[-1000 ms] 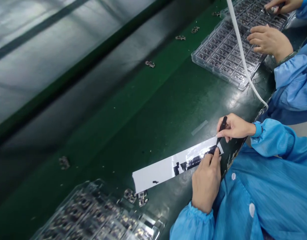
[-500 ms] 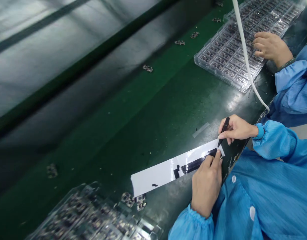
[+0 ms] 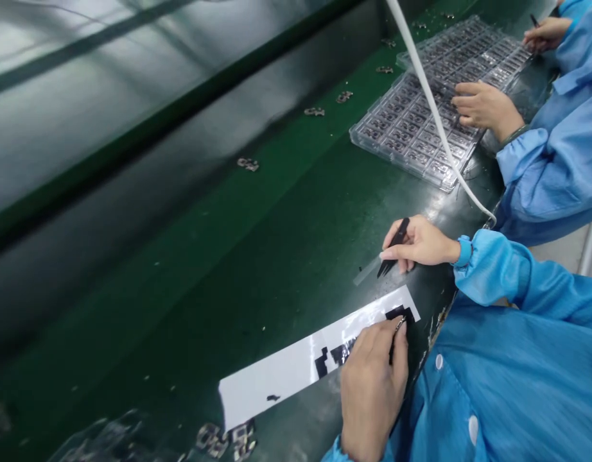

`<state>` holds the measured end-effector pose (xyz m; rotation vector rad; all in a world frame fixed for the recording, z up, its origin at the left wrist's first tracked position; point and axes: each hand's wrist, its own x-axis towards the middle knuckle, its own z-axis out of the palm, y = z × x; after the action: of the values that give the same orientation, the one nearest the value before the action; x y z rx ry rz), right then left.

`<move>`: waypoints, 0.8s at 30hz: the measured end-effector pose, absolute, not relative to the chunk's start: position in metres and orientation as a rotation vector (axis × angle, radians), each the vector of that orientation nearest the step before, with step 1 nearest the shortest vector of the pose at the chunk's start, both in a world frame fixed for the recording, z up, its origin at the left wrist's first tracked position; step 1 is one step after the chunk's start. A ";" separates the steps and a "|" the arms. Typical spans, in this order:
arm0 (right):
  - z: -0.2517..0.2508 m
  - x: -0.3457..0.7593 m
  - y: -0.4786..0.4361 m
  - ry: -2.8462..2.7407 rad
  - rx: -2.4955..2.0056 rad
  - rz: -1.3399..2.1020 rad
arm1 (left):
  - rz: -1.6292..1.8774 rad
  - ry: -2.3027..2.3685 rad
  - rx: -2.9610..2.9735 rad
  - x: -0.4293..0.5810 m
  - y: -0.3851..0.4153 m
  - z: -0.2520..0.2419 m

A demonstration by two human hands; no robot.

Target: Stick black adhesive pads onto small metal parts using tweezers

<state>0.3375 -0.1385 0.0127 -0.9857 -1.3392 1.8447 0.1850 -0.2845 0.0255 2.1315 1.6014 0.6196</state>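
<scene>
A long white backing strip (image 3: 286, 372) with black stickers lies on the green belt near the front edge. My left hand (image 3: 373, 385) presses down on its right end, fingers curled, a small metal part at the fingertips. My right hand (image 3: 418, 242) is closed on black tweezers (image 3: 393, 246), whose tips hover above the belt a little beyond the strip, over a small clear tape piece (image 3: 366, 274).
A co-worker in blue sleeves at the upper right has a hand (image 3: 486, 106) on a clear compartment tray (image 3: 402, 135) of small parts. A white tube (image 3: 431, 106) crosses over it. Loose metal parts (image 3: 248, 164) lie along the belt, and others (image 3: 226, 439) at the bottom.
My right hand has lifted the tweezers off the strip's right end and moved them away up the belt. The view has shifted, so the strip sits lower in the picture.
</scene>
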 end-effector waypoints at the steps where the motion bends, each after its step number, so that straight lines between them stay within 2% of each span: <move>1: 0.014 0.337 -0.138 -1.334 -0.979 1.823 | 0.653 1.619 2.092 0.186 -0.284 0.025; 9: 0.024 0.363 -0.132 -1.268 -1.011 1.607 | 0.642 1.799 1.734 0.190 -0.281 0.032; 16: 0.022 0.391 -0.128 -1.264 -1.039 1.598 | 0.642 1.873 1.836 0.175 -0.278 0.032; 24: 0.013 0.334 -0.104 -1.435 -0.991 1.805 | 0.148 1.870 2.353 0.172 -0.254 0.018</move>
<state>0.3336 -0.1044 0.0128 -0.9910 -1.4348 1.8052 0.1717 -0.2541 0.0183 2.3531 1.8699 0.1485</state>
